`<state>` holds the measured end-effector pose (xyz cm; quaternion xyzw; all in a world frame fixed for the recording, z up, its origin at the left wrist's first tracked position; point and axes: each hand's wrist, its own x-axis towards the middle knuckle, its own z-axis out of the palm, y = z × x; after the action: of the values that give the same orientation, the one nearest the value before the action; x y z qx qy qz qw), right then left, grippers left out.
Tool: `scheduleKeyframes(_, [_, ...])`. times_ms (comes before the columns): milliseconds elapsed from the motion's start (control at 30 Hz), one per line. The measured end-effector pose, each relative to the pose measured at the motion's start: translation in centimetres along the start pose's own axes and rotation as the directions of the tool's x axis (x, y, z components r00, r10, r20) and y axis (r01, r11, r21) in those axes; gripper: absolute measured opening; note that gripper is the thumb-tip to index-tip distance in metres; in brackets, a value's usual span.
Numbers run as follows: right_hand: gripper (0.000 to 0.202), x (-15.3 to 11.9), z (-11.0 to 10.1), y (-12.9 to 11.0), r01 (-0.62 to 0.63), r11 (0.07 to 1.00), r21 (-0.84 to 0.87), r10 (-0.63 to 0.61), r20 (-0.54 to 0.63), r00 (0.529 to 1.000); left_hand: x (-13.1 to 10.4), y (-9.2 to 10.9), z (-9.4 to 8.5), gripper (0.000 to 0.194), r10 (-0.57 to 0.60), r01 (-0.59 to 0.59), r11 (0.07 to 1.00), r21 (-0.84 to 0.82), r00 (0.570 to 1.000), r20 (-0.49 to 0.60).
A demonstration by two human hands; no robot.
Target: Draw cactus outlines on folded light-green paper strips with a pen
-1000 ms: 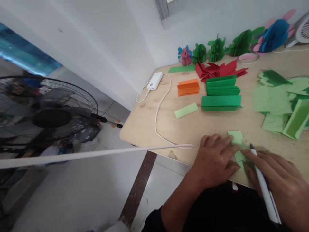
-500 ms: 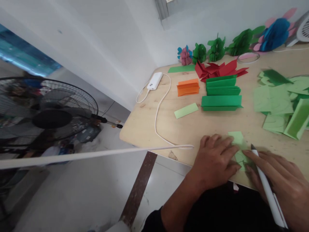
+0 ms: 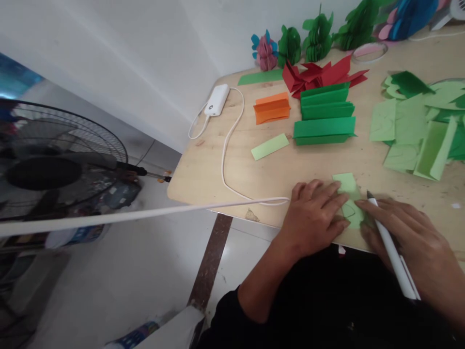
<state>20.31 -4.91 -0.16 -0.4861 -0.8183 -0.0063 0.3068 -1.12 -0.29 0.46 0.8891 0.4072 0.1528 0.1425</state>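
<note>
My left hand (image 3: 315,218) lies with outstretched fingers on a small light green paper piece (image 3: 350,218) near the table's front edge. A curved line is drawn on the paper's lower part. From the right, my right hand (image 3: 417,237) rests its fingertips at the same paper. A white pen (image 3: 391,252) is held in this hand, its dark tip pointing up and away, off the paper. Beyond the left hand lies a plain light green strip (image 3: 270,147). Folded green paper pieces (image 3: 324,131) and a folded orange piece (image 3: 272,109) stand farther back.
A white power bank (image 3: 217,100) with a white cable (image 3: 225,169) lies at left; the cable stretches past the table edge. Red folded paper (image 3: 323,77) and paper figures (image 3: 317,39) line the back. Light green cutouts (image 3: 410,121) pile up at right. A floor fan (image 3: 61,150) stands left.
The camera view has shifted, so the table and hands appear higher and a little to the left. Both hands stay at the paper, the pen still in my right hand. The drawn line shows more clearly.
</note>
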Motion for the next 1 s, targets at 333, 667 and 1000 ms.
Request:
scheduleKeyframes(333, [0.044,-0.04,0.08,-0.17,-0.008,0.999,-0.039,0.008,-0.002,1.0,0.05,0.02,-0.15,0.049,-0.005,0.005,1.0,0.013,1.0,0.003])
scheduleKeyframes(667, [0.061,-0.46,0.38,0.15,0.008,1.0,-0.024,-0.009,-0.036,0.999,-0.04,0.14,0.0,0.049,-0.004,0.004,1.0,0.008,0.999,-0.037])
scheduleKeyframes(1000, [0.076,-0.46,0.41,0.1,-0.015,1.0,0.0,0.015,-0.055,0.998,-0.07,0.16,0.04,0.045,0.021,-0.019,1.0,0.023,0.996,-0.092])
